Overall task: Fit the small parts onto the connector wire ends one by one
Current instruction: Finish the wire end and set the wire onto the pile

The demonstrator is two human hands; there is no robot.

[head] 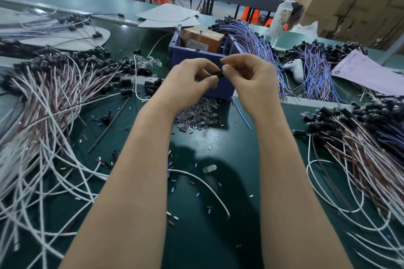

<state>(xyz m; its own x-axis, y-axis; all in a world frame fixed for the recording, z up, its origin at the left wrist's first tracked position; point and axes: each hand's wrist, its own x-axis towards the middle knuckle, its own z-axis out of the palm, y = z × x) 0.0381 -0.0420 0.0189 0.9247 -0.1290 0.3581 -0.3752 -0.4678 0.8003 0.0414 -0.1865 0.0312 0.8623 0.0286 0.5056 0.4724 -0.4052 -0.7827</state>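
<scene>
Both my hands are raised together in front of the blue bin. My left hand (192, 81) pinches a small black connector (219, 73) between thumb and fingers. My right hand (247, 76) pinches a tiny clear part (226, 65) against the connector's end. A blue wire (241, 113) hangs down below my right hand. A heap of small clear bulbs (196, 113) lies on the green table (201, 225) just under my hands. One loose clear bulb (209, 168) lies nearer to me.
A blue bin (185, 54) holding an orange box stands behind my hands. Bundles of white and brown wires with black connectors (43, 94) spread at left and also at right (360, 137). Blue-purple wire bundles (258, 43) lie at back right, beside a white bottle (281, 17) and paper (369, 72).
</scene>
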